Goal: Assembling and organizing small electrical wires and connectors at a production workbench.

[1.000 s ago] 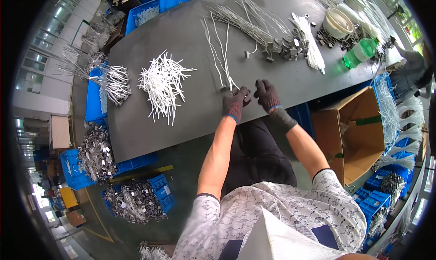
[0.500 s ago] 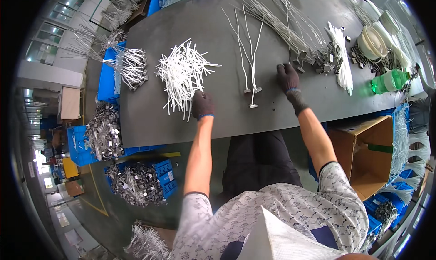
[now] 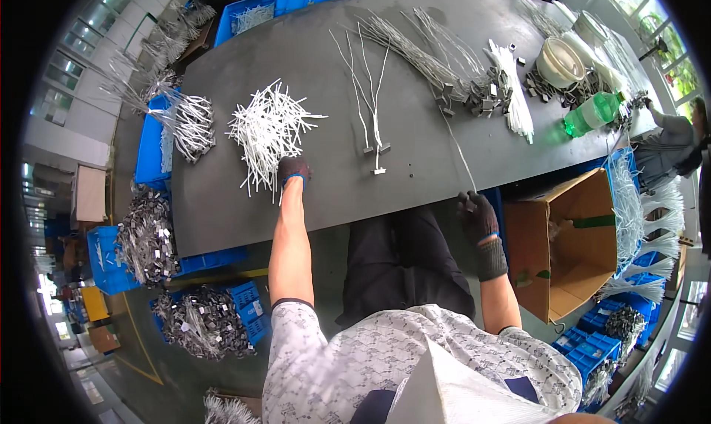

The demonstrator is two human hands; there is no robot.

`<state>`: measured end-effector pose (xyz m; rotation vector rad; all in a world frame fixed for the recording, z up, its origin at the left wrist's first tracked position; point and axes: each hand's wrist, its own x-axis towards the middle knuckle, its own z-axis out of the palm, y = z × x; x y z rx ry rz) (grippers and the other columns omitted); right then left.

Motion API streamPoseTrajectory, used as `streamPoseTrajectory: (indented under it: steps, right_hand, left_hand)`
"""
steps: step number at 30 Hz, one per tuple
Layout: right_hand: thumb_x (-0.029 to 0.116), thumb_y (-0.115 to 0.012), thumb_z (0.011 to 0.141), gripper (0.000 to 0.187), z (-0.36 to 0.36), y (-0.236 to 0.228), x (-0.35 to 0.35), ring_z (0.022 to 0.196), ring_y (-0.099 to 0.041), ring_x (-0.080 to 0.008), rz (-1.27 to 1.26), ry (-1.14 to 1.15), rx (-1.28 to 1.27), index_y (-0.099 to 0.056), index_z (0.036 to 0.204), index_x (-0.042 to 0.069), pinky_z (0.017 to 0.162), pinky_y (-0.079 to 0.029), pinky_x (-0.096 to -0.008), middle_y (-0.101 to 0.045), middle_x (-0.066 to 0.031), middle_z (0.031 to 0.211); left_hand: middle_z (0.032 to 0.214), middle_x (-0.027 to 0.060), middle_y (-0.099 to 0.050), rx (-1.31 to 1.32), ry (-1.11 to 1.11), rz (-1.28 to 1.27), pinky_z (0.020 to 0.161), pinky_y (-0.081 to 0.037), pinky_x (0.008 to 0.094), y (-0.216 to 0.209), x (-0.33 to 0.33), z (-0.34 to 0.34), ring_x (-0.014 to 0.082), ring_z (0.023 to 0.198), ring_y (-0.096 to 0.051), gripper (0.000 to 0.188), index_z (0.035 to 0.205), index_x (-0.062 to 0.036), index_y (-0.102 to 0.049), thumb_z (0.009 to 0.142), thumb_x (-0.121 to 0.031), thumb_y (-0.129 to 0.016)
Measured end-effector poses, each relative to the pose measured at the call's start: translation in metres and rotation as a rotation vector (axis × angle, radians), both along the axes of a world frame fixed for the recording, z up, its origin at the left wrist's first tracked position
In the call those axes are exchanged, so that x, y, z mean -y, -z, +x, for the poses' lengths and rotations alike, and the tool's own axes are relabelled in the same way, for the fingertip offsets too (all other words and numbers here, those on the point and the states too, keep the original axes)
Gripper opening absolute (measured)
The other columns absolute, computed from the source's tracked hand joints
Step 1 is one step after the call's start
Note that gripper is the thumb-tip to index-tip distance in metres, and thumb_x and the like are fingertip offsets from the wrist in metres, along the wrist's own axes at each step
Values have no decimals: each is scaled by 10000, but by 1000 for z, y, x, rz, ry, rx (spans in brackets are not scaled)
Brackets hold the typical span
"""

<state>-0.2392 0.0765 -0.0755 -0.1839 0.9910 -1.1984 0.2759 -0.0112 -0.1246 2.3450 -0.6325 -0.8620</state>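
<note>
My left hand (image 3: 295, 170), in a dark knit glove, rests at the near right edge of a heap of short white tubes (image 3: 270, 131). Its fingers look curled, and what lies under them is hidden. Past the table's near edge, my gloved right hand (image 3: 478, 216) is closed on the end of a thin grey wire (image 3: 458, 148). That wire stretches back toward a bundle of grey wires (image 3: 422, 57) with small metal blocks (image 3: 485, 98) at their near ends. Between my hands lie three wires with white sleeves (image 3: 375, 128), each ending in a small metal block.
At the right of the dark table (image 3: 333, 194) are white tubes (image 3: 511, 91), a tub (image 3: 559, 62) and a green bottle (image 3: 595, 114). A cardboard box (image 3: 529, 235) stands beside my right arm. Blue crates (image 3: 252, 305) with metal parts sit at the left.
My right hand has drawn back toward me past the table edge, pulling one wire out from the bundle. My left hand stays at the white tubes. The view has shifted.
</note>
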Motion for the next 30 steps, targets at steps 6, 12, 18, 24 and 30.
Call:
streamPoseTrajectory:
  steps: [6,12,18,24,30]
  right_hand:
    - [196,-577,940,268,-54,35,-87,824,-680,-334,-287,-274,-1394,-659,1137,34,740,-540,-399,-710,-158,947]
    - [190,-533,957,220,-129,60,-178,1012,-675,-416,29,-1311,-1920,-691,1021,51,818,-540,-498,-709,-228,1039]
    - [230,-511,980,239,-93,71,-149,959,-667,-445,-210,-858,-1706,-683,1012,67,795,-535,-510,-707,-235,987]
    - [221,-507,973,216,-65,74,-120,876,-672,-450,-569,-772,-1748,-651,988,61,710,-539,-513,-696,-232,899]
    - [238,-545,950,206,-92,73,-133,884,-680,-453,-301,-1023,-1814,-655,978,65,710,-538,-536,-706,-229,900]
  left_hand:
    - [787,60,-696,-1087,-362,-528,569,-551,287,21,-54,-28,182,673,-674,68,857,-66,-682,859,-119,-725]
    - [829,63,-683,-1334,-409,-631,691,-610,326,-23,-62,-128,190,748,-677,87,935,-69,-684,888,-81,-756]
    - [827,85,-677,-1216,-245,-716,706,-632,388,-78,-27,-229,219,752,-688,84,992,-29,-635,934,-65,-684]
    - [863,113,-689,-1059,-224,-844,663,-637,416,-109,-8,-267,252,717,-708,65,1007,-37,-599,968,-77,-632]
    - [881,114,-684,-817,-363,-1144,656,-634,384,-144,3,-249,227,731,-701,112,1014,-9,-567,992,-112,-607]
